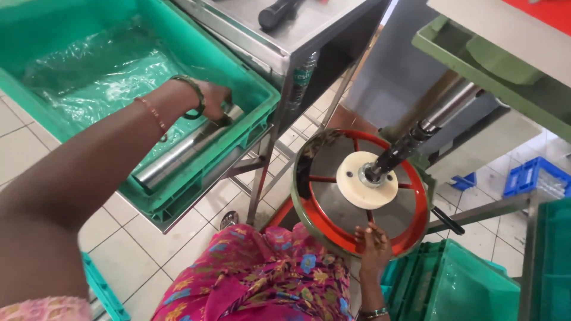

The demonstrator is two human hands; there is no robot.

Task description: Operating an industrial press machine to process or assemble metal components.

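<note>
1. While the left hand (pixel 211 98) reached into the green plastic crate (pixel 264 98), its fingers were clenched round the upper end of a polished steel cylinder (pixel 184 151), which lay slanted along the crate's right wall, its lower end near the crate's front corner.
2. The cylinder looked solid or thick-walled, so I judged it heavy and quite rigid; its mirror finish seemed slippery, and a wrap-around grasp near the end, as shown, or one at mid-length for balance, appeared the safest hold.
3. The right hand (pixel 373 246) rested at the lower rim of a red-and-green handwheel (pixel 410 235), fingertips curled over the edge and grasping it lightly. The wheel appeared stiff, weighty metal, best taken at the rim or the spokes.
4. A cream plastic disc (pixel 351 187) sat at the wheel's hub, where a dark shaft (pixel 404 145) ran up into a green machine body (pixel 452 50).
5. A clear plastic liner (pixel 101 77) lay crumpled on the crate's floor, thin and limp.
6. Hard to make out: the cylinder's upper end was hidden by the fingers; whether it was hollow could not be told. The machine was cut off at the top edge, a dark handle (pixel 279 12) on the steel table (pixel 315 27) was only partly shown, and the person's bright floral clothing (pixel 262 273) covered the floor below.
</note>
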